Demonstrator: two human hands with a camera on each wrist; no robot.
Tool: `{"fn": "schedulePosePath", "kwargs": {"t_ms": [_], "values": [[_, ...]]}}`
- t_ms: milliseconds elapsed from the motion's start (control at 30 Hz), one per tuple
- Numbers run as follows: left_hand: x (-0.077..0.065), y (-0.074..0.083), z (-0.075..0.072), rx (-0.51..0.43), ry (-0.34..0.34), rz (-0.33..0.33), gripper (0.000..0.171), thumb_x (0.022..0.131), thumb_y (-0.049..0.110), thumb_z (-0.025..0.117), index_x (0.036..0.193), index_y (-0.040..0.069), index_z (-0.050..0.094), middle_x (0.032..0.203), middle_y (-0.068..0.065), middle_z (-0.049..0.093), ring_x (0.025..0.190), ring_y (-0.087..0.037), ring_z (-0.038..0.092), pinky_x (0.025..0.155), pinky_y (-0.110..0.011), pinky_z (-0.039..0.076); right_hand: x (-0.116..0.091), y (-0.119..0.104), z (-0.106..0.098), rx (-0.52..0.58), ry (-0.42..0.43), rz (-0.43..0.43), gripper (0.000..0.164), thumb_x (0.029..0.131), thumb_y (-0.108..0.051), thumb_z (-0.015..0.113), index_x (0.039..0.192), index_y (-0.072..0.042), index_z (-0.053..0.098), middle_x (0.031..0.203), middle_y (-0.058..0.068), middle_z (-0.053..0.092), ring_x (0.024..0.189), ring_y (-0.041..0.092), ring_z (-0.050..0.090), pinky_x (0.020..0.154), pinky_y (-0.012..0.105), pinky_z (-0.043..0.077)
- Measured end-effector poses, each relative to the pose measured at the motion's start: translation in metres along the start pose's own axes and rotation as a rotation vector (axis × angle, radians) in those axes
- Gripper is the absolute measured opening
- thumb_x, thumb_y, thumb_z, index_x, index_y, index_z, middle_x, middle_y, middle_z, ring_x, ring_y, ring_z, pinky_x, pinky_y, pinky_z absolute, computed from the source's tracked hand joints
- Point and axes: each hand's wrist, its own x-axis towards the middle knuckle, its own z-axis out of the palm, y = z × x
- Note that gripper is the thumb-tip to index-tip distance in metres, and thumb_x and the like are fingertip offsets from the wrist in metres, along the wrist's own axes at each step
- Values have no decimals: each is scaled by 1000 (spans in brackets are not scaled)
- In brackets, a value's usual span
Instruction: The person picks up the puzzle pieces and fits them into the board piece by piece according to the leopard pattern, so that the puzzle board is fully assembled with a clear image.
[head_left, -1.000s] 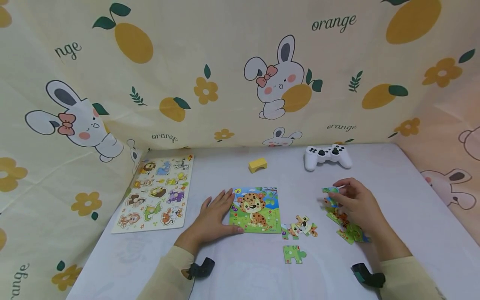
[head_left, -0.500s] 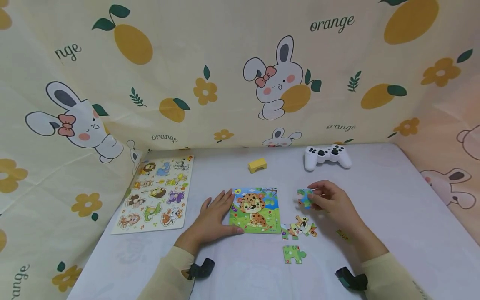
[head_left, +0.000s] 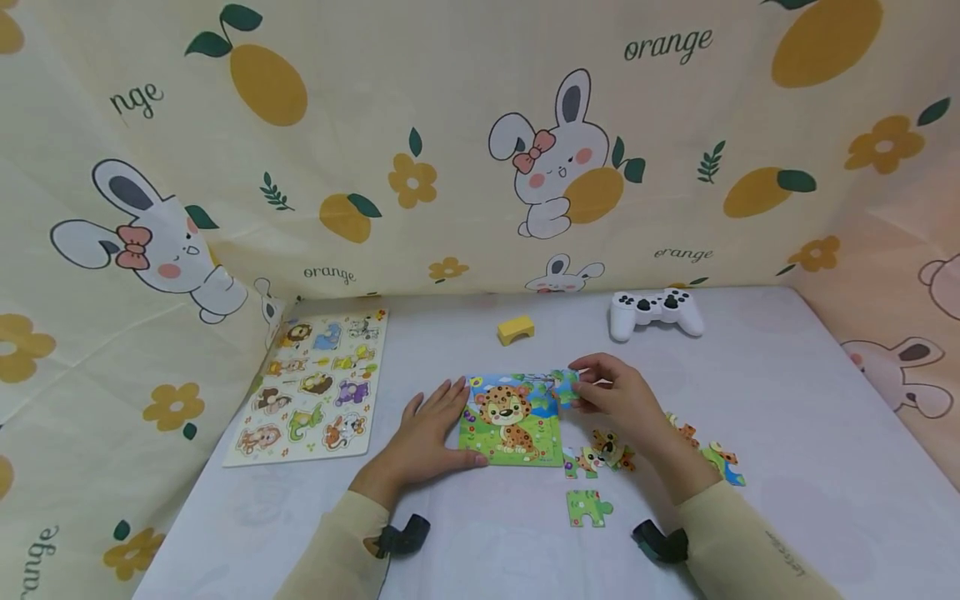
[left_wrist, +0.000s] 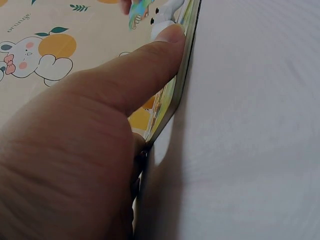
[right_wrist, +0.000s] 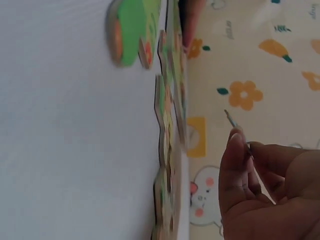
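A square leopard puzzle board (head_left: 510, 421) lies flat on the white table. My left hand (head_left: 420, 437) rests along its left side with the fingers extended, and in the left wrist view the thumb (left_wrist: 150, 62) lies on its near edge. Over the upper right corner of the board, my right hand (head_left: 618, 404) pinches a blue-green jigsaw piece (head_left: 565, 387) between thumb and fingers. The right wrist view shows that piece (right_wrist: 230, 118) edge-on, held above the table. Whether it touches the board cannot be told. Several loose leopard pieces (head_left: 581, 461) lie against the board's lower right.
One green piece (head_left: 587, 508) lies nearer the front. More jigsaw pieces (head_left: 723, 462) are partly hidden by the right forearm. An animal peg board (head_left: 315, 392) lies at left. A yellow arch block (head_left: 516, 330) and a white game controller (head_left: 656, 315) stand at the back.
My right hand has carried the blue-green piece leftward from the loose pieces on the right to the board's upper right corner. The left hand has stayed in place.
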Motion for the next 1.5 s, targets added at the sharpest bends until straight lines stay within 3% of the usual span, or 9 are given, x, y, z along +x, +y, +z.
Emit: {"fn": "schedulePosePath", "kwargs": {"t_ms": [200,400,633,767,833,967,1100,1233,1500], "values": [[1,1,-1,4,-8,-3,119,85,78,72,174,13,26,180,5,11,166,-19,5,129,-57,-2,15,0,17,-23,-41,-3,32,107,-3,69,138,3,65,104,15,63,89,25,72,79,31,64],[1,1,-1,3,-13,0,120,85,79,72,174,13,25,180,5,11,166,-20,5,129,-57,-3,26,2,30,-134,-42,36,28,107,-4,70,134,1,67,97,12,65,85,24,68,77,30,59],[2,2,-2,-12,-12,12,118,86,77,74,173,11,28,180,2,14,166,-24,6,129,-61,-2,33,3,38,-184,-50,78,28,107,-5,70,134,0,67,103,11,69,87,23,67,81,32,60],[2,2,-2,-6,-21,9,119,86,78,73,174,12,25,181,2,12,166,-23,5,129,-60,-3,31,1,39,-296,-15,80,29,108,-14,70,135,-2,67,109,9,70,91,23,67,84,38,60],[2,3,-3,-1,-27,6,120,86,79,72,174,13,24,181,3,11,166,-22,5,129,-59,-3,28,-2,38,-390,-12,38,31,109,-18,69,135,-2,68,114,10,70,97,25,67,88,43,59],[2,3,-3,1,-23,8,119,87,79,72,174,12,26,181,3,12,166,-22,5,129,-59,-3,19,-7,36,-664,-143,-151,41,109,-21,69,145,0,65,142,18,64,129,39,61,109,58,50],[1,3,-4,-8,-15,16,118,87,77,72,173,11,28,181,1,14,166,-25,6,129,-61,-1,10,-10,37,-901,-337,-268,58,110,-28,69,161,-6,53,171,16,40,156,47,32,121,68,33],[1,3,-4,-9,-20,10,118,87,77,73,173,12,27,181,2,14,166,-24,6,129,-60,-2,3,-11,40,-1002,-438,-230,68,111,-41,65,168,-9,44,177,10,30,161,46,20,120,72,30],[1,0,-1,3,-15,1,119,86,81,70,174,14,26,181,3,12,166,-21,5,129,-58,-3,1,-13,46,-1069,-453,-196,74,110,-51,62,168,-9,43,177,7,29,163,43,17,120,71,29]]}}
